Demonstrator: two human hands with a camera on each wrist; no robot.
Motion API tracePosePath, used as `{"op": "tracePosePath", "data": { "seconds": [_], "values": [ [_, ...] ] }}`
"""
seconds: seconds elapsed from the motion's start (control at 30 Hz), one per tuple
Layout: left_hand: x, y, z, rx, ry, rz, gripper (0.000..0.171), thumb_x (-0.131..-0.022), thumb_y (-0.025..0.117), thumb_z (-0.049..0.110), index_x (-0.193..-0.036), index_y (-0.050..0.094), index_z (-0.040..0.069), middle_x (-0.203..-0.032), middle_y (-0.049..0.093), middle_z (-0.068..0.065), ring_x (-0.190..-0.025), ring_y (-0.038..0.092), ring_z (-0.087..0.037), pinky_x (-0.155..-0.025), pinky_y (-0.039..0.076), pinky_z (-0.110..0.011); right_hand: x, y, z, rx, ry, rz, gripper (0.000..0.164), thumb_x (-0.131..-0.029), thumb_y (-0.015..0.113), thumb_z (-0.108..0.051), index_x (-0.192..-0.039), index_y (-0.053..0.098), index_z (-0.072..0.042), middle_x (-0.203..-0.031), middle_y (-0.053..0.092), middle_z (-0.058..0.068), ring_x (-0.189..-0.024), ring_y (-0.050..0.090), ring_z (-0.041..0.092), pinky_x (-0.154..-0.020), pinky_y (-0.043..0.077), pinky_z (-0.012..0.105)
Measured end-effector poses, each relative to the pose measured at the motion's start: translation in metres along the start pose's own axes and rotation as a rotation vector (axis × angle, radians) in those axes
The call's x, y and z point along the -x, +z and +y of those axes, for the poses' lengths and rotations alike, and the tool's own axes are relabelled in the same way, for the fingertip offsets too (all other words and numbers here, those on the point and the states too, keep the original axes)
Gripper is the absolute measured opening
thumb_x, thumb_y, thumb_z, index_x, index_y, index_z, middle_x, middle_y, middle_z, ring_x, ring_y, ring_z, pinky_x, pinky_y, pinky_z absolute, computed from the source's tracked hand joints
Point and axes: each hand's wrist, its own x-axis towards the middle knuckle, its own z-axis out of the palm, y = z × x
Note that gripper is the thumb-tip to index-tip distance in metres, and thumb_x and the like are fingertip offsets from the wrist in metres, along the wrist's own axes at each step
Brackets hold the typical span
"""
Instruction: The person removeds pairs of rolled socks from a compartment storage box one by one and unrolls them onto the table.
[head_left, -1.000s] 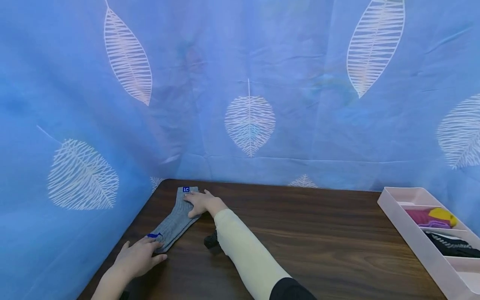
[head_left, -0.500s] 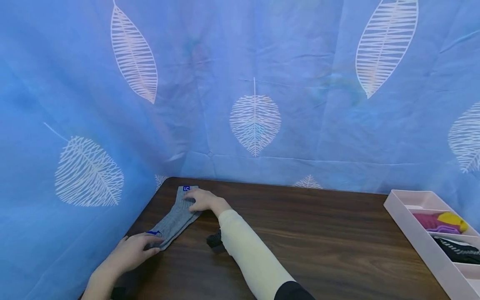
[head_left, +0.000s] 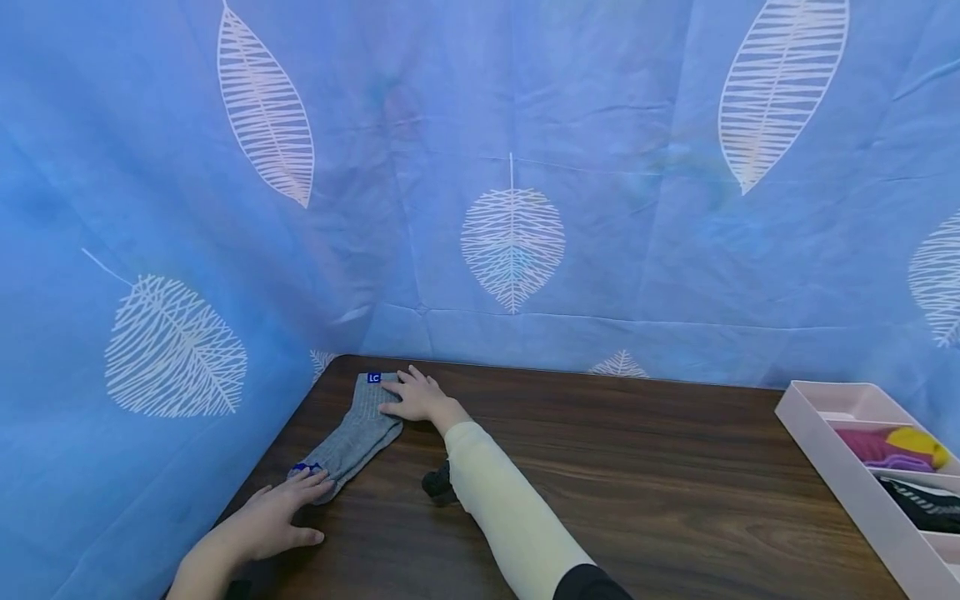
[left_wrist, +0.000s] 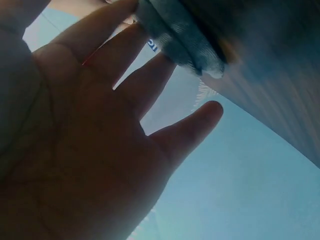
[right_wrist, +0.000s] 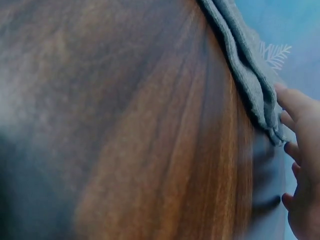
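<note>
Step in hand judged as smoothing pair of grey socks (head_left: 352, 442) flat; next move probably called for fingertips gathering both layers together. Socks lay on left side of dark wood table (head_left: 637, 467), angled from far cuff (head_left: 367, 403) to near toe (head_left: 337, 479). Left hand (head_left: 272, 520): fingers apart, tips on toe end. Right hand (head_left: 420, 397): fingers spread, touching cuff's right edge. Cloth ribbed at cuff, layers stacked slightly offset, blue LC label (head_left: 374, 378) at far end.
</note>
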Motion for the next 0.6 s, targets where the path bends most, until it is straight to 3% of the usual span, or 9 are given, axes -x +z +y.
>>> {"op": "tracePosePath", "data": {
  "seconds": [0.23,0.6],
  "values": [
    [-0.003,0.001,0.001,-0.004,-0.015,0.021,0.085,-0.076,0.080,0.040,-0.144,0.045,0.003,-0.152,0.039,-0.021,-0.140,0.033,-0.048,-0.103,0.019,-0.077,-0.003,0.001,0.002,0.115,-0.030,0.017,0.063,-0.100,0.034,-0.060,-0.154,0.027,-0.030,-0.164,0.017,-0.008,-0.154,0.006,0.018,-0.122,0.016,0.051],
    [0.007,-0.003,0.005,0.004,0.013,0.097,0.097,-0.071,0.080,0.050,-0.147,0.041,0.003,-0.156,0.035,-0.018,-0.137,0.038,-0.047,-0.101,0.023,-0.076,0.001,-0.007,-0.002,0.260,-0.083,0.074,0.069,-0.099,0.033,-0.061,-0.157,0.018,-0.027,-0.165,0.008,-0.009,-0.154,0.003,0.015,-0.122,0.014,0.050]
  ]
}}
